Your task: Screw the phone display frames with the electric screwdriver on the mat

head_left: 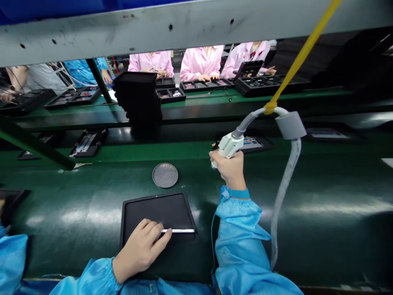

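Observation:
My left hand [141,250] rests on a flat black tray [156,211] on the green belt, its fingers closed on a thin silver strip [178,231]. My right hand [229,170] is raised above the belt and grips a white handheld tool [227,145]. A grey ribbed hose [250,119] runs up from the tool, then down through a grey foam sleeve [290,125]. To the upper left of my right hand, a round perforated metal disc [165,175] lies on the belt.
Black trays holding devices [89,143] lie along the green belt's far side. Beyond them, a stack of black trays [138,98] stands on a second belt. Co-workers in pink coats [201,63] handle trays there. A grey steel beam [153,32] crosses overhead.

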Demonstrator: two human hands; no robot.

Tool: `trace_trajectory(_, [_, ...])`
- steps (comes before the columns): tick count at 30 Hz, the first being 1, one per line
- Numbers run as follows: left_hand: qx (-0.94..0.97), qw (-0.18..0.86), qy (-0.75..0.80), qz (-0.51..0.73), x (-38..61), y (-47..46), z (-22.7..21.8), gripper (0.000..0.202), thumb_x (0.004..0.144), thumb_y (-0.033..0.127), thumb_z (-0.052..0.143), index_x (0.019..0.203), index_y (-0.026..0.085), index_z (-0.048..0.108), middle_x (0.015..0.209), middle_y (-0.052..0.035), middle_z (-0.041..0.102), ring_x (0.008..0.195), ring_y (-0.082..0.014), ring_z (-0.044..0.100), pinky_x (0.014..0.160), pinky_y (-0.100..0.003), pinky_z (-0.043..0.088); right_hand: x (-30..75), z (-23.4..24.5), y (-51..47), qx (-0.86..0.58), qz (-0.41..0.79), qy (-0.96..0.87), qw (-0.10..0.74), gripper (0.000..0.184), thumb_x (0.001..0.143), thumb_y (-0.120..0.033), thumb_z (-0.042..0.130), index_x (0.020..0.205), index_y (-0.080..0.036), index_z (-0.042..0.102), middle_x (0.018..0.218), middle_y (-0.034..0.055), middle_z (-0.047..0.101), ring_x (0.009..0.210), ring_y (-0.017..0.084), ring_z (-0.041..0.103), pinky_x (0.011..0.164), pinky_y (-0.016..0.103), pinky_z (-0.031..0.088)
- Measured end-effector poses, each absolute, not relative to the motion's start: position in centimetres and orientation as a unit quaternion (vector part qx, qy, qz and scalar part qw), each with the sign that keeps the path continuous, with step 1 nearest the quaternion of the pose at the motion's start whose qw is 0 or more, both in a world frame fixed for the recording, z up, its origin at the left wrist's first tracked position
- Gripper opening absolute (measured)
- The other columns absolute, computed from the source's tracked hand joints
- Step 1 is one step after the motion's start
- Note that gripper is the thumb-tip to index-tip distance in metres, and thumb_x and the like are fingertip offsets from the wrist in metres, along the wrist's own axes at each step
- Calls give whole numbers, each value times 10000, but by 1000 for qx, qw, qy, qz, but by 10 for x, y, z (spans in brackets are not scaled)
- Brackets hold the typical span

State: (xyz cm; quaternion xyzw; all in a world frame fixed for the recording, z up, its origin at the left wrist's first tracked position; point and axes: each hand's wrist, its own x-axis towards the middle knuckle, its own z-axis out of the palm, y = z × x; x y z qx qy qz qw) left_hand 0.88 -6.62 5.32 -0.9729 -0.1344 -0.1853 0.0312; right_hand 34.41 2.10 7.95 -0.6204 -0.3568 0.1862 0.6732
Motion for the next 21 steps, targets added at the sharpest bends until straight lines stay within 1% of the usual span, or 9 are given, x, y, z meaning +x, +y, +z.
trace_trajectory(4, [-972,57,-151,-170,11,-67,53,339,941,62,440,1231,121,606,1028,-132,623,860,-225,547,758,-374,425,345,78,22,-619,189,-361,672,152,613,-231,684,743,-155,660,561,-31,584,510,133,538,509,284,436])
trace_trajectory(7, [-975,62,-161,-138,14,-68,56,389,942,67,421,1283,162,582,993,-120,616,819,-222,536,734,-372,401,345,78,21,-619,192,-360,671,173,611,-231,688,763,-154,664,558,-35,582,508,132,537,510,284,435])
trace_trajectory(12, [-978,55,-164,-115,15,-69,58,411,944,75,385,1304,165,563,988,-122,596,837,-226,528,740,-367,366,344,78,22,-621,199,-355,671,202,600,-240,694,779,-151,665,550,-35,580,502,134,533,502,281,428])
trace_trajectory(17, [-976,56,-179,-110,14,-69,54,402,954,79,405,1312,191,549,961,-95,580,799,-203,498,738,-354,330,344,79,22,-625,204,-347,669,211,590,-253,703,775,-157,672,547,-35,580,497,138,532,489,278,422])
trace_trajectory(21, [-977,45,-177,-108,13,-70,52,394,954,82,409,1311,178,548,968,-101,568,806,-208,490,742,-358,316,344,78,22,-624,208,-347,668,206,585,-258,711,764,-163,676,558,-34,586,511,136,537,507,281,432])
